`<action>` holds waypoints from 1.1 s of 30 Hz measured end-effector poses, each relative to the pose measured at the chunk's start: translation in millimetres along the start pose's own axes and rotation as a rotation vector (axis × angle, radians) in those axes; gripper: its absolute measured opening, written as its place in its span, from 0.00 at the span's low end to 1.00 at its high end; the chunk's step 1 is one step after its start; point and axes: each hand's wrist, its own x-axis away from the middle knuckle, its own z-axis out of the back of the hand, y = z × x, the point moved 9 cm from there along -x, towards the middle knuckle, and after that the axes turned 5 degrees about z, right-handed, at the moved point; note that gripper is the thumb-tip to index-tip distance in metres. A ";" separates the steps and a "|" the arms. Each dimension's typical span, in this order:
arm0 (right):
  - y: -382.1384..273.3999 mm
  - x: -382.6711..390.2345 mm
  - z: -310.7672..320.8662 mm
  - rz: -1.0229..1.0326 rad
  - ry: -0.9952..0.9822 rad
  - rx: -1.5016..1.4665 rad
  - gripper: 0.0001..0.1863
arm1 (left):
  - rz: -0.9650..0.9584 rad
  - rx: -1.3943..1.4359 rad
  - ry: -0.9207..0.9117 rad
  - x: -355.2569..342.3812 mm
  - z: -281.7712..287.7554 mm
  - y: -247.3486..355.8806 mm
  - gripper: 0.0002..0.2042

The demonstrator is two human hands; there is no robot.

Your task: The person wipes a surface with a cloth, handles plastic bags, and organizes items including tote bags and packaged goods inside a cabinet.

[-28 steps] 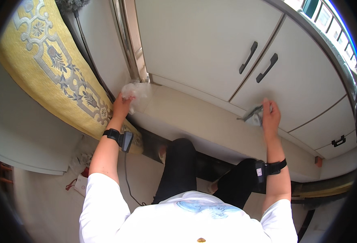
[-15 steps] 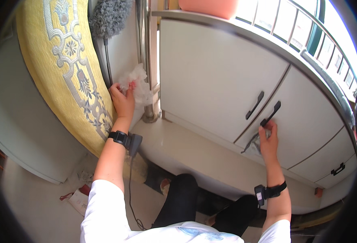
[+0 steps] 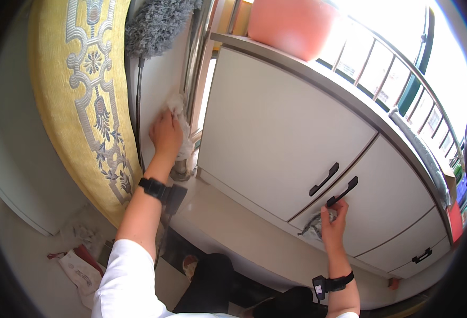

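Observation:
My left hand (image 3: 167, 135) is closed on a crumpled translucent plastic bag (image 3: 184, 146), beside an upright metal pole (image 3: 195, 85). Part of the bag pokes out above my fingers and part hangs beside them. On the right, the fingers of my right hand (image 3: 335, 228) are bent together at the lower end of a black door handle (image 3: 344, 190). A crumpled clear plastic piece with dark stripes (image 3: 312, 227) shows beside and between these fingers. Whether they also grip the handle, I cannot tell.
White cabinet doors (image 3: 276, 127) stand before me, with a pink container (image 3: 291, 26) on top. At left are a yellow patterned fabric panel (image 3: 93, 106) and a grey fluffy duster (image 3: 159, 26). A white-and-red pouch (image 3: 79, 270) lies on the floor. Metal railings (image 3: 366, 61) run behind the cabinet.
My left hand has closed further around the plastic bag, now more bunched and nearer the pole. My right hand stays at the handle. The view has shifted, so the cabinet appears lower.

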 end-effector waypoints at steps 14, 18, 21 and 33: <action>-16.2 -0.2 1.1 -0.032 -0.071 -0.059 0.22 | -0.063 -0.100 -0.350 -79.2 -73.9 -75.5 0.27; -8.5 2.2 12.8 -0.052 -0.012 -0.076 0.22 | -0.081 -0.108 -0.417 -43.7 -68.9 -14.9 0.23; -8.6 12.9 13.8 -0.069 0.001 -0.035 0.23 | -0.199 -0.151 -0.073 -30.3 -37.9 4.4 0.20; -1.9 18.6 20.8 -0.100 -0.061 -0.020 0.27 | -0.182 0.106 0.039 31.3 -5.4 36.2 0.27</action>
